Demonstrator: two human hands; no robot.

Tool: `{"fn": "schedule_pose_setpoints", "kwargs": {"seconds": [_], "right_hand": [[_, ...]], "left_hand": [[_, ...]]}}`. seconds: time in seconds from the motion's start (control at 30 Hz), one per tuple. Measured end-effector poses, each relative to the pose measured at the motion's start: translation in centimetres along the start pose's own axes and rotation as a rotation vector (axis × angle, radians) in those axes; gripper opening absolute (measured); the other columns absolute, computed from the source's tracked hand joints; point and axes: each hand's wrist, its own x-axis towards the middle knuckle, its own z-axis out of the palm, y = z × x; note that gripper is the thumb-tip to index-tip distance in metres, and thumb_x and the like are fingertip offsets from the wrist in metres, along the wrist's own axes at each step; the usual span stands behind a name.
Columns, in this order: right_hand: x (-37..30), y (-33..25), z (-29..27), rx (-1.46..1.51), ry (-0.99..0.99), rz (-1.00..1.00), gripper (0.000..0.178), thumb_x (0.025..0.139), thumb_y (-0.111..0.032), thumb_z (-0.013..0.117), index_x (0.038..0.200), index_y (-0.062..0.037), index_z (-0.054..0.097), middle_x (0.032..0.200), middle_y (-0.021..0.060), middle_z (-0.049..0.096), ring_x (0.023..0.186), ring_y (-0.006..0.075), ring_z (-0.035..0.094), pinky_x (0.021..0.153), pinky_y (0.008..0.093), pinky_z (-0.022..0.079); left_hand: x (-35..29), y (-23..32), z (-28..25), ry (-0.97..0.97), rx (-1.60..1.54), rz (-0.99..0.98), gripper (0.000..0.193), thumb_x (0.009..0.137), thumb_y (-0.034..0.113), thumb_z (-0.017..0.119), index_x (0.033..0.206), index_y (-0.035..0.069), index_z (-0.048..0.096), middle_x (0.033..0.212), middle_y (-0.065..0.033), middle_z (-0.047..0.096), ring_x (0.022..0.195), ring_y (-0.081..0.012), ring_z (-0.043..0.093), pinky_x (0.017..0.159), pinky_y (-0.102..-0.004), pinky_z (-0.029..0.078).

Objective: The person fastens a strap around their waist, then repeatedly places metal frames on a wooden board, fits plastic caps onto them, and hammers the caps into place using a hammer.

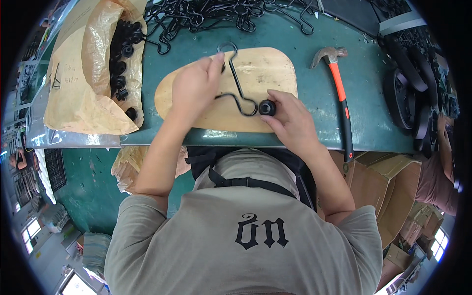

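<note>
A bent black metal rod (236,78) with a hooked upper end lies over a pale wooden board (268,64) on the table. My left hand (195,84) is closed at the rod's left side, slightly blurred. A small dark piece shows at its fingertips, mostly hidden, near the hooked end. My right hand (294,117) pinches a black round plastic cap (267,107) between thumb and fingers. The cap sits just right of the rod's lower bend, its round face with a centre hole turned up.
A brown paper bag (73,93) at the left spills several black caps (127,50). Many bent black rods (211,17) lie tangled at the far edge. A claw hammer (339,81) with an orange and black handle rests at the right, near black curved parts (400,96). Cardboard boxes (388,187) stand below.
</note>
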Motion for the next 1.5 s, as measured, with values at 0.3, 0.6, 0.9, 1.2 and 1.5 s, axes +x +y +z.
{"fn": "schedule_pose_setpoints", "kwargs": {"seconds": [0.3,0.6,0.9,1.2,1.5], "right_hand": [[0.3,1.6,-0.3,-0.051,-0.045,-0.061,0.065,0.086,-0.015,0.084,0.144,-0.0057,0.057,0.127,0.0168,0.068,0.119,0.0346,0.065,0.102,0.0458,0.052],[-4.5,11.1,-8.5,-0.875,0.13,0.556,0.041,0.102,-0.032,0.069,0.122,0.0027,0.059,0.113,0.0259,0.066,0.099,0.0417,0.066,0.085,0.0493,0.056],[-6.1,-3.6,-7.9,0.432,0.082,0.82,0.035,0.116,-0.03,0.045,0.1,-0.001,0.058,0.067,0.0007,0.055,0.049,0.0081,0.05,0.044,0.0248,0.037],[-9.3,-5.7,-5.2,-0.081,-0.203,0.39,0.016,0.107,-0.018,0.064,0.105,-0.0028,0.061,0.074,0.0251,0.062,0.066,0.0481,0.062,0.059,0.0464,0.05],[-7.3,-9.6,-8.9,0.59,0.2,0.027,0.042,0.111,-0.047,0.052,0.1,-0.0074,0.057,0.07,0.0072,0.05,0.055,0.0156,0.046,0.049,0.0284,0.04]], "left_hand": [[2.5,1.5,1.4,-0.221,0.24,0.096,0.062,0.108,0.051,0.051,0.081,-0.001,0.073,0.079,-0.0234,0.072,0.079,-0.0432,0.071,0.074,-0.0536,0.057],[1.8,0.1,2.1,-0.189,0.308,0.056,0.063,0.108,0.043,0.047,0.071,0.0,0.074,0.075,-0.0242,0.071,0.075,-0.0435,0.071,0.075,-0.0532,0.058],[0.6,-0.6,1.9,-0.057,0.288,0.128,0.057,0.107,0.037,0.048,0.069,0.002,0.072,0.069,-0.024,0.068,0.067,-0.0442,0.068,0.069,-0.0533,0.057],[0.3,-0.4,2.3,0.031,0.244,0.179,0.054,0.107,0.034,0.05,0.069,0.002,0.073,0.069,-0.023,0.069,0.067,-0.0434,0.069,0.069,-0.0534,0.057],[0.3,-0.7,2.2,0.042,0.213,0.174,0.054,0.107,0.033,0.05,0.07,0.002,0.074,0.07,-0.0227,0.07,0.067,-0.0437,0.069,0.069,-0.0538,0.057]]}}
